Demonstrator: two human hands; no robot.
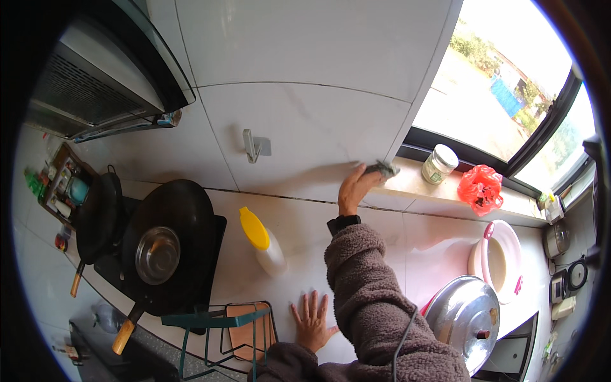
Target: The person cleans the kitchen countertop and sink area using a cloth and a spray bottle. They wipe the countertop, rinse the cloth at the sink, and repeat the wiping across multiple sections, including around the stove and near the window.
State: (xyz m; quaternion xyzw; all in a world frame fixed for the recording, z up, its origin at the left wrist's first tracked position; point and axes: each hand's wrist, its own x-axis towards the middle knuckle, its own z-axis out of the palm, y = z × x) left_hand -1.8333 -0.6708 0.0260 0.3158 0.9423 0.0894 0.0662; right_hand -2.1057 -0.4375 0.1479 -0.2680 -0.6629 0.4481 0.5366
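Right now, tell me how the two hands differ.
The right hand reaches up to the wall tile and grips a grey cloth; the left hand holds nothing. The right hand is curled around the cloth; the left hand lies flat, fingers spread, on the white countertop. Both wear fuzzy brown sleeves.

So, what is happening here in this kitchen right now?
A person is leaning over a white counter. The right hand is stretched out to the tiled wall and presses a small grey cloth against it, near the window sill. The left hand lies flat on the counter, fingers spread. A bottle with a yellow cap stands between the hands, and a black wok sits at the left.
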